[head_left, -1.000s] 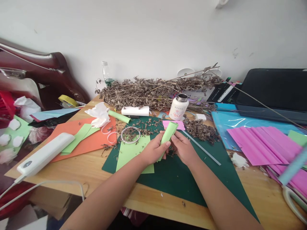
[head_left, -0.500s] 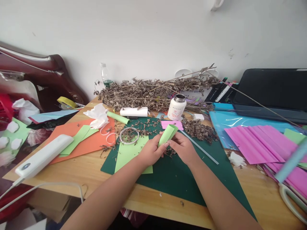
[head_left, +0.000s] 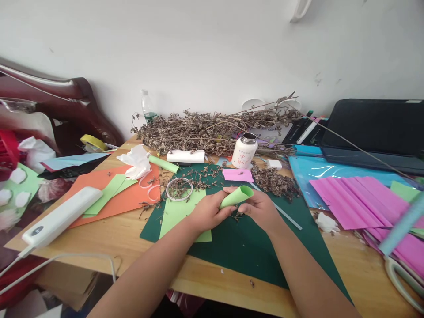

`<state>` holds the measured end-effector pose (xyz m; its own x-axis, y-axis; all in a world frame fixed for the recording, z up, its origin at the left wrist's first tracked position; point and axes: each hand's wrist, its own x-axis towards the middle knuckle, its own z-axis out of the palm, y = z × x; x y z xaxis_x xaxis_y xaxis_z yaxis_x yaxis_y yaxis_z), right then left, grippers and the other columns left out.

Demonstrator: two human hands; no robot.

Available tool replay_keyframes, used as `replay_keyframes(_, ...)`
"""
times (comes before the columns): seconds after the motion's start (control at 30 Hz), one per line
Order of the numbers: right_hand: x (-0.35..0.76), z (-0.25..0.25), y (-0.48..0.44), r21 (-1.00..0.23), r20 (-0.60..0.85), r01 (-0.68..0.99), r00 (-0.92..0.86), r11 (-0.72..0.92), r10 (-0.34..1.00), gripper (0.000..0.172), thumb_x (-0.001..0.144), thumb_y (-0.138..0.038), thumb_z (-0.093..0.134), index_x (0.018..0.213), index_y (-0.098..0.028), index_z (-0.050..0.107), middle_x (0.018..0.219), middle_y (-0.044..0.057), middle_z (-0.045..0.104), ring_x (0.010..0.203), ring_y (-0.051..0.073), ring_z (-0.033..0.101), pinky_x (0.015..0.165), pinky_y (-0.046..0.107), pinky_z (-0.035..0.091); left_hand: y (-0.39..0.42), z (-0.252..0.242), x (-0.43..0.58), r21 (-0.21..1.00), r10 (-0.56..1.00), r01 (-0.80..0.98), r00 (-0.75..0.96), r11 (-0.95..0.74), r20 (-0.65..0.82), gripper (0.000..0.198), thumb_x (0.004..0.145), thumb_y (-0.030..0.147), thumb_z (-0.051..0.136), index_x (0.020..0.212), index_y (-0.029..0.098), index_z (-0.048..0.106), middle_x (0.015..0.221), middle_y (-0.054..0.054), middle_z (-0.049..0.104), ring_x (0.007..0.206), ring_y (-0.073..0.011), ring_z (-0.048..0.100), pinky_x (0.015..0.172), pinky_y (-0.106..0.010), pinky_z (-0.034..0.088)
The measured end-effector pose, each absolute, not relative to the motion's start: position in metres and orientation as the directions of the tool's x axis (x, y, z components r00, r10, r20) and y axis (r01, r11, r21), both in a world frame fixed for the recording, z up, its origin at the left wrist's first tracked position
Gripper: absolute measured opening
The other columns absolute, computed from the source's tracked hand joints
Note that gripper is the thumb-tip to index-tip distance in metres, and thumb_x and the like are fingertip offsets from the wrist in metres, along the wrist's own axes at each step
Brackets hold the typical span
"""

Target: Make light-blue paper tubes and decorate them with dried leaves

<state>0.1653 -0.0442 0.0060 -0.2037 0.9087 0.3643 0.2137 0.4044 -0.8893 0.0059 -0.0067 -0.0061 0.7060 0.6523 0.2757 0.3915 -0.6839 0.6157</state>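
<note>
A light green sheet of paper rolled into a tube is held above the dark green cutting mat. My left hand is closed around its lower left end, thumb along the near side. My right hand grips it near its open right end, with some fingers hidden behind the roll. Just beyond lie a pink paper piece and a white bottle with its mouth uncovered. A flat green sheet rests on the mat under my left forearm, with a roll of clear tape at its top.
Dried plant stems lie along the wall, and crumbled leaves are on the mat. A translucent stick lies right of my hand. Orange paper and a white power bank are left; pink crepe paper and scissors are right.
The green paper tube has tilted lower and turned rightward, and its open end now shows wider. My right hand has shifted slightly right along with it.
</note>
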Motion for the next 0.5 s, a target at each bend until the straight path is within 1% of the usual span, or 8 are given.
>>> replay_keyframes(0.07, 0.161, 0.008, -0.046, -0.845, 0.429, 0.261, -0.189, 0.466, 0.883, 0.031, 0.066, -0.034, 0.058, 0.096, -0.025, 0.058, 0.1, 0.003, 0.06, 0.094, 0.021, 0.053, 0.083, 0.034, 0.042, -0.007, -0.008, 0.007, 0.542, 0.639, 0.419, 0.701, -0.728, 0.317, 0.035, 0.076, 0.039, 0.037, 0.1, 0.014, 0.044, 0.08, -0.007, 0.06, 0.067, -0.0188, 0.056, 0.054, -0.026, 0.041)
replay_keyframes(0.17, 0.153, 0.011, -0.05, -0.782, 0.519, 0.303, -0.165, 0.544, 0.838, 0.029, 0.065, -0.026, 0.061, 0.094, -0.025, 0.057, 0.099, 0.003, 0.06, 0.095, 0.02, 0.053, 0.084, 0.035, 0.041, -0.007, -0.013, 0.008, 0.456, 0.632, 0.457, 0.671, -0.764, 0.387, 0.036, 0.076, 0.042, 0.035, 0.092, 0.012, 0.048, 0.077, -0.009, 0.061, 0.067, -0.0212, 0.057, 0.054, -0.029, 0.042)
replay_keyframes(0.23, 0.146, 0.013, -0.053, -0.766, 0.558, 0.28, -0.158, 0.578, 0.815, 0.031, 0.064, -0.023, 0.062, 0.094, -0.025, 0.056, 0.1, 0.004, 0.06, 0.095, 0.02, 0.053, 0.084, 0.035, 0.042, -0.008, -0.016, 0.009, 0.413, 0.61, 0.455, 0.662, -0.789, 0.436, 0.037, 0.076, 0.044, 0.034, 0.088, 0.012, 0.049, 0.077, -0.01, 0.061, 0.067, -0.0215, 0.057, 0.054, -0.03, 0.043)
replay_keyframes(0.3, 0.139, 0.015, -0.056, -0.773, 0.577, 0.217, -0.154, 0.597, 0.802, 0.03, 0.063, -0.021, 0.062, 0.092, -0.024, 0.055, 0.101, 0.004, 0.059, 0.097, 0.02, 0.052, 0.085, 0.036, 0.042, -0.01, -0.018, 0.009, 0.362, 0.569, 0.44, 0.671, -0.822, 0.476, 0.038, 0.076, 0.043, 0.033, 0.089, 0.012, 0.05, 0.079, -0.01, 0.061, 0.07, -0.0214, 0.057, 0.056, -0.031, 0.044)
replay_keyframes(0.4, 0.126, 0.019, -0.063, -0.777, 0.602, 0.139, -0.121, 0.614, 0.789, 0.017, 0.065, -0.018, 0.06, 0.081, -0.022, 0.054, 0.095, 0.004, 0.061, 0.097, 0.02, 0.052, 0.084, 0.038, 0.043, -0.012, -0.019, 0.009, 0.292, 0.501, 0.407, 0.701, -0.865, 0.507, 0.033, 0.077, 0.037, 0.032, 0.091, 0.015, 0.051, 0.081, -0.009, 0.06, 0.071, -0.0207, 0.057, 0.058, -0.033, 0.045)
replay_keyframes(0.43, 0.122, 0.021, -0.066, -0.77, 0.613, 0.142, -0.102, 0.622, 0.783, 0.013, 0.066, -0.016, 0.058, 0.077, -0.022, 0.053, 0.091, 0.003, 0.063, 0.096, 0.02, 0.053, 0.084, 0.038, 0.043, -0.013, -0.019, 0.009, 0.281, 0.476, 0.384, 0.715, -0.879, 0.512, 0.031, 0.077, 0.035, 0.032, 0.091, 0.015, 0.051, 0.081, -0.009, 0.06, 0.072, -0.0202, 0.056, 0.059, -0.032, 0.045)
replay_keyframes(0.5, 0.117, 0.026, -0.073, -0.735, 0.648, 0.191, -0.084, 0.65, 0.757, 0.012, 0.068, -0.011, 0.054, 0.074, -0.022, 0.052, 0.084, 0.002, 0.064, 0.093, 0.019, 0.054, 0.084, 0.039, 0.043, -0.015, -0.018, 0.01, 0.282, 0.419, 0.311, 0.726, -0.908, 0.545, 0.029, 0.077, 0.033, 0.033, 0.092, 0.016, 0.051, 0.082, -0.008, 0.059, 0.074, -0.0192, 0.056, 0.061, -0.031, 0.045)
